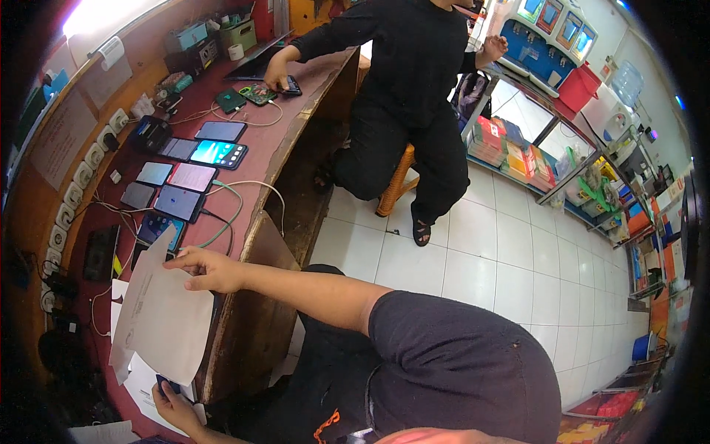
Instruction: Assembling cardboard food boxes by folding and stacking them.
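Observation:
My right hand (211,268) reaches across the counter and pinches the upper edge of a white sheet of paper (166,318). The sheet is lifted and curved, with faint print on it. Lower down, my left hand (175,408) has its fingers round a small dark blue object (168,385), partly hidden, whose kind I cannot make out. Beneath both lie more white papers (150,390). Just beyond the lifted sheet rests a phone with a blue screen (159,229), close to my right hand.
Several phones (177,203) with charging cables cover the dark red counter (255,159). A row of power sockets (72,196) lines the wooden back wall. Across from me, a person in black (396,66) touches a phone (293,86). A wooden stool (396,181) stands on the tiled floor.

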The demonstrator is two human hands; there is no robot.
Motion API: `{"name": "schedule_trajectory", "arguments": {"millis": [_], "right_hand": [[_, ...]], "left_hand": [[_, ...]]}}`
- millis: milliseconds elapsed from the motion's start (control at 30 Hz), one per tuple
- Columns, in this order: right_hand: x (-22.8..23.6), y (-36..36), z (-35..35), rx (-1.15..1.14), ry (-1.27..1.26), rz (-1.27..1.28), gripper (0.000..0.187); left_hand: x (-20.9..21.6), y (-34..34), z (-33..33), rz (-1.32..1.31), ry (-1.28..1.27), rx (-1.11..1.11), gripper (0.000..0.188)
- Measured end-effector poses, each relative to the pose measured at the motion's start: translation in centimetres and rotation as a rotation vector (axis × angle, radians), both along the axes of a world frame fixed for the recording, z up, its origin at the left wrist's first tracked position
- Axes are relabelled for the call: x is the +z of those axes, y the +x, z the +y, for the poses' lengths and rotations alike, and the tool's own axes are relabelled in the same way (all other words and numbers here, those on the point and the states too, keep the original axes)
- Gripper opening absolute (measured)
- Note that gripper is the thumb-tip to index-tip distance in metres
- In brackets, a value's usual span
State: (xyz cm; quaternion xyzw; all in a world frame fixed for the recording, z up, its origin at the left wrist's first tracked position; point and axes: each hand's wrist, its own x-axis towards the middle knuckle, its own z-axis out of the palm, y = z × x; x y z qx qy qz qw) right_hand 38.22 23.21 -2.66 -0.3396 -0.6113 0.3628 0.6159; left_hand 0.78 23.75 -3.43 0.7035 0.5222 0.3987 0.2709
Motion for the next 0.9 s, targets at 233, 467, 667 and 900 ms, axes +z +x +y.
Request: {"name": "schedule_trajectory", "arguments": {"millis": [233, 467, 667, 900], "right_hand": [[-0.4, 0.2, 0.3, -0.022, 0.009, -0.044, 0.061], [-0.4, 0.2, 0.3, -0.013, 0.009, -0.019, 0.059], [-0.4, 0.0, 0.2, -0.029, 0.005, 0.004, 0.061], [-0.7, -0.1, 0.0, -0.05, 0.054, 0.058, 0.064]], "left_hand": [[0.9, 1.4, -0.6, 0.204, 0.119, 0.079, 0.032], [0.4, 1.5, -0.6, 0.101, 0.084, 0.108, 0.033], [-0.5, 0.7, -0.1, -0.006, 0.047, 0.119, 0.03], [-1.5, 0.6, 0.1, -0.042, 0.061, 0.097, 0.025]]}}
